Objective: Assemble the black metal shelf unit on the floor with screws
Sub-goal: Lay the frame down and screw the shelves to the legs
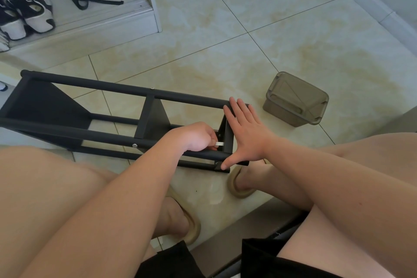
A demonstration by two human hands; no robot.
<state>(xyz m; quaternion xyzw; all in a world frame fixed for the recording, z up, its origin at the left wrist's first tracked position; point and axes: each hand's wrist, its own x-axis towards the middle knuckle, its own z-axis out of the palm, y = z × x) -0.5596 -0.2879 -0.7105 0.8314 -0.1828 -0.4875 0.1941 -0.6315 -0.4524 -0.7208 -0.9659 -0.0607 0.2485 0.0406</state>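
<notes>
The black metal shelf unit point(117, 88) lies on its side on the tiled floor, its tubes running from the left edge to the middle. My left hand point(196, 136) reaches between the tubes near the right end panel and pinches a small silver hex key point(219, 143), whose tip points at a screw on that panel. My right hand point(244, 133) lies flat with straight, spread fingers against the right end panel, fingertips on the upper tube and thumb down at the lower corner. Silver screw heads point(135, 145) show on the tubes.
A translucent brown plastic box point(295, 99) with a lid stands on the floor right of the shelf. A white cabinet point(144, 18) with shoes and a bag stands at the upper left. My knees and sandalled feet point(241, 184) are close below the shelf.
</notes>
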